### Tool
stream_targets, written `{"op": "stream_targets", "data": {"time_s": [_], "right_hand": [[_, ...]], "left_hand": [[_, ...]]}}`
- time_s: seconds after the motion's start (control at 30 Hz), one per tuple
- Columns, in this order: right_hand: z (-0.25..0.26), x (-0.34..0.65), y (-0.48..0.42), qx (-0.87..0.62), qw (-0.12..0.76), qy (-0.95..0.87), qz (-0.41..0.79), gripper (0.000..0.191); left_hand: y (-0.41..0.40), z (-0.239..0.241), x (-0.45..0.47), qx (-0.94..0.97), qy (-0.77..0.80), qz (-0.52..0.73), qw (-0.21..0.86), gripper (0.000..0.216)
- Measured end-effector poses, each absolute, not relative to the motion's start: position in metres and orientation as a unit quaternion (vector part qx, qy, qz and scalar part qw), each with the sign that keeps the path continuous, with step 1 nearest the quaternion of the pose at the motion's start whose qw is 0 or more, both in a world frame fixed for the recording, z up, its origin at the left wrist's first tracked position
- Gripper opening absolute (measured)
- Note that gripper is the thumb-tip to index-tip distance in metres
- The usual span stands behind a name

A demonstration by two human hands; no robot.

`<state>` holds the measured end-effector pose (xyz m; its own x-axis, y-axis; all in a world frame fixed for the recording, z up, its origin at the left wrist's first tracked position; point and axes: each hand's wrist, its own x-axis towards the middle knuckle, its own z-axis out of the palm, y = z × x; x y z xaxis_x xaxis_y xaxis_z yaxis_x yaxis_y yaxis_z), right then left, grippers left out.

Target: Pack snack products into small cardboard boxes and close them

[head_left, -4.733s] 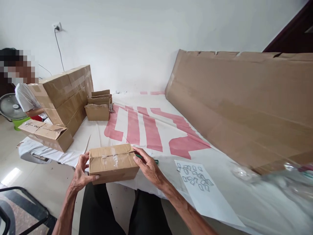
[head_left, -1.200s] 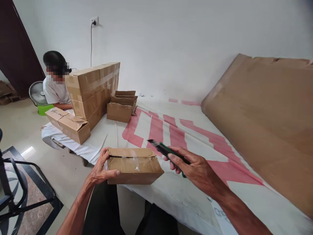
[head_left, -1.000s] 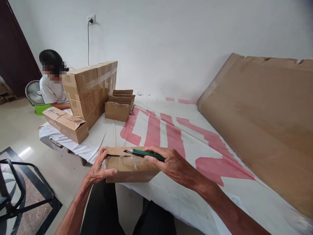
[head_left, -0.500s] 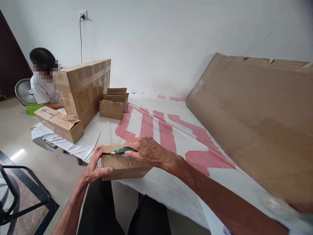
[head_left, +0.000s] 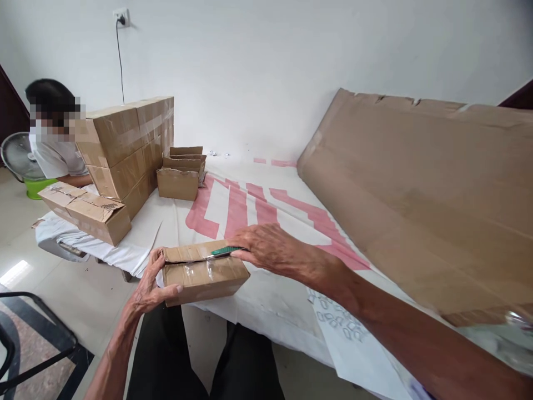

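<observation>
One carton [head_left: 204, 282] occupies the left hand [head_left: 150, 289], one knife [head_left: 225, 251] the right hand [head_left: 266, 245].

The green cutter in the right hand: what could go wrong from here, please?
The green cutter points along the top of the box toward the left hand, so a slip might cut that hand. The box sits at the edge of the table, so hard pushing could perhaps tip it.

In our right hand [head_left: 270, 247] the knife grip [head_left: 226, 251] looks plastic; in our left hand [head_left: 149, 284] the box [head_left: 204, 286] is matt cardboard, its tape [head_left: 209, 269] glossy.
</observation>
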<state>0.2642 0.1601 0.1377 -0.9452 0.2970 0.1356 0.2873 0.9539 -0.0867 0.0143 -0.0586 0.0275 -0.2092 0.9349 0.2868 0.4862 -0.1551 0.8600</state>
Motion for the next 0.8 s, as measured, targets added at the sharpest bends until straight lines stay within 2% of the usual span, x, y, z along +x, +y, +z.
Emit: {"op": "stream_targets", "data": {"time_s": [0.13, 0.27, 0.37, 0.43, 0.53, 0.67, 0.8], "right_hand": [[0.126, 0.296, 0.176, -0.209, 0.113, -0.963, 0.125, 0.033], [0.076, 0.318, 0.179, -0.291, 0.186, -0.891, 0.293, 0.047], [0.049, 0.327, 0.175, -0.352, 0.237, -0.835, 0.351, 0.058], [0.051, 0.326, 0.17, -0.337, 0.26, -0.834, 0.35, 0.053], [0.082, 0.311, 0.161, -0.247, 0.257, -0.878, 0.32, 0.035], [0.121, 0.273, 0.146, -0.135, 0.185, -0.945, 0.233, 0.031], [0.122, 0.249, 0.144, -0.131, 0.098, -0.982, 0.092, 0.022]], "left_hand": [[-0.059, 0.029, 0.014, 0.573, 0.619, 0.481, 0.239, 0.074], [-0.059, 0.029, 0.013, 0.574, 0.615, 0.483, 0.24, 0.075], [-0.058, 0.03, 0.012, 0.585, 0.614, 0.473, 0.239, 0.074], [-0.058, 0.031, 0.011, 0.589, 0.616, 0.464, 0.24, 0.074], [-0.057, 0.032, 0.011, 0.584, 0.624, 0.463, 0.234, 0.077], [-0.059, 0.032, 0.013, 0.582, 0.629, 0.46, 0.233, 0.078], [-0.061, 0.032, 0.012, 0.586, 0.629, 0.451, 0.239, 0.078]]}}
